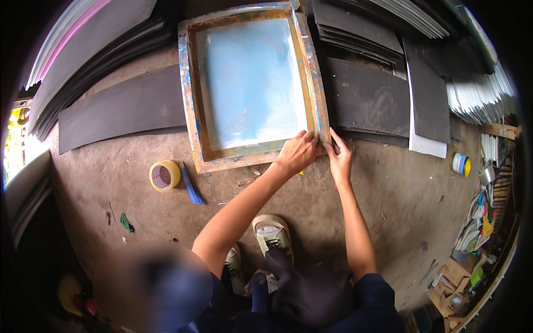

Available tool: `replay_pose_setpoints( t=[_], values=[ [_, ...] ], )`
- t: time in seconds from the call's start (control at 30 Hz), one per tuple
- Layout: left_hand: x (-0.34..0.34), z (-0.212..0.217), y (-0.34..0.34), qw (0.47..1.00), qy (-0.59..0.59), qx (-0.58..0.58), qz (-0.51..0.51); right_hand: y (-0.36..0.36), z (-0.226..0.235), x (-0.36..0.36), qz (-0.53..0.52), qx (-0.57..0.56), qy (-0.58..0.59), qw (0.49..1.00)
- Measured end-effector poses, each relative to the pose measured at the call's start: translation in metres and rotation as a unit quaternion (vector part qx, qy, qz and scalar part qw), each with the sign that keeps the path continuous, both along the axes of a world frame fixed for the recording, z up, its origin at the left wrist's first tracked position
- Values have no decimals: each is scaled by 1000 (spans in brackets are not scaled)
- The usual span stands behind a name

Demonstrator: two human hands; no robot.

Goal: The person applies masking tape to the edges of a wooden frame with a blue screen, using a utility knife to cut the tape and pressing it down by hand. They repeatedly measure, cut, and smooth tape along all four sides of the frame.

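Observation:
A wooden screen-printing frame (194, 111) with a pale blue mesh (250, 83) lies in front of me, its wood stained with paint and tape. At its near right corner, my left hand (298, 151) is closed, knuckles up, with the fingertips down on the inner edge of the wood. What those fingers pinch, if anything, is hidden. Close beside it, my right hand (340, 157) has thumb and fingers around the outer side of the same corner. Faint printed marks show on the mesh.
A roll of tape (165, 176) and a blue strip-like tool (192, 184) lie on the floor left of my arms. Black sheets (122, 108) and more black sheets (366, 97) flank the frame. A small yellow-and-blue can (461, 165) sits at the right, near cluttered shelves (455, 272).

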State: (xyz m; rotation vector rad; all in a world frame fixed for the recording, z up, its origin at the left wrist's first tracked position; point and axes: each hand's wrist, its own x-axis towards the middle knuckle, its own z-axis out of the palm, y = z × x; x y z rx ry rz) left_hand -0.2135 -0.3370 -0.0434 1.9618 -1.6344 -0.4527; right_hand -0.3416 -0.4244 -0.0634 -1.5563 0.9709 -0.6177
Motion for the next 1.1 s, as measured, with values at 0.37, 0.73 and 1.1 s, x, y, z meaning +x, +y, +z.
replay_pose_setpoints(
  t=[0.37,0.73,1.1],
  values=[
    [-13,6,-4,999,18,-17,31,-6,6,-2,11,-64,72,995],
    [-5,13,5,983,155,40,94,-6,7,-3,-4,-30,40,999],
    [-4,9,-15,958,203,121,163,0,-2,-1,-51,67,17,996]
  ],
)
